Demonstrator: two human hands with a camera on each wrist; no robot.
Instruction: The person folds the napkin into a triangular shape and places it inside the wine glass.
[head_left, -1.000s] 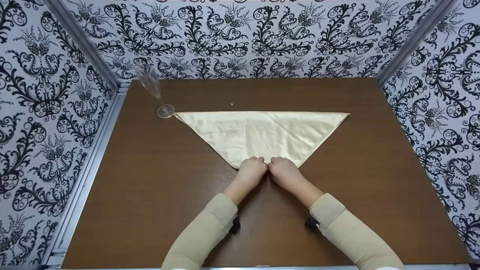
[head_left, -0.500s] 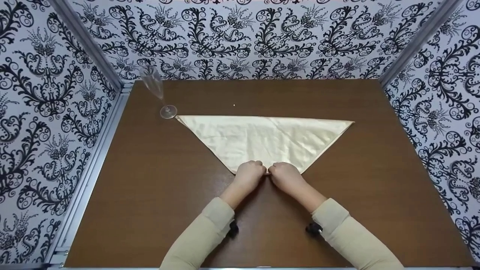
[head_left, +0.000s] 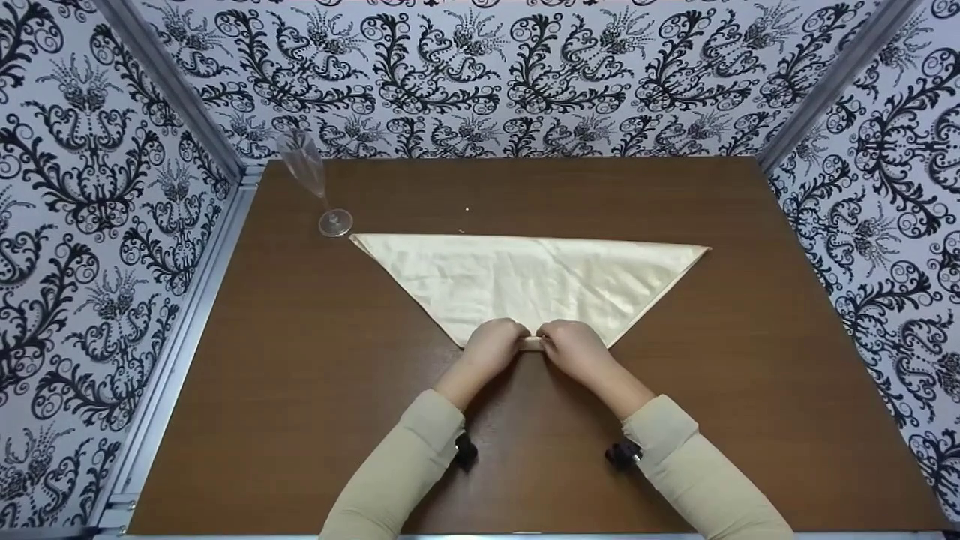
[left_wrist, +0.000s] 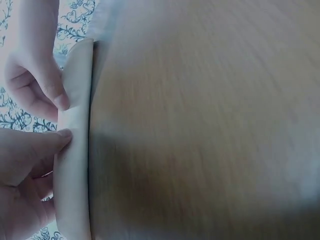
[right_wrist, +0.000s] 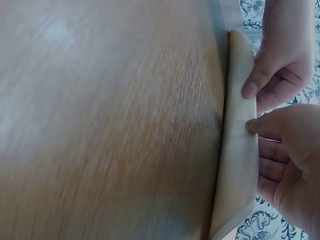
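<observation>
A cream satin napkin (head_left: 510, 277) lies on the brown table as a wide shape with pointed far corners. Its near edge is a flat rolled band (left_wrist: 75, 150), clearly seen in both wrist views. My left hand (head_left: 493, 346) grips this band just left of its middle, thumb on top and fingers behind. On the other side of the middle, my right hand (head_left: 576, 349) pinches the same band, its thumb (right_wrist: 256, 125) pressed on the roll. A short stretch of the roll shows between the hands. Curled fingers hide part of the cloth.
An empty clear champagne flute (head_left: 307, 172) stands at the far left, its foot (head_left: 335, 223) close to the napkin's left corner. Patterned black-and-white walls (head_left: 465, 75) enclose the brown table (head_left: 300, 375) at the back and sides. A tiny white speck (head_left: 466, 209) lies behind the napkin.
The napkin has slid slightly toward me, its right corner more than its left. My hands have moved a little apart along the near edge, and the rolled band now shows between them.
</observation>
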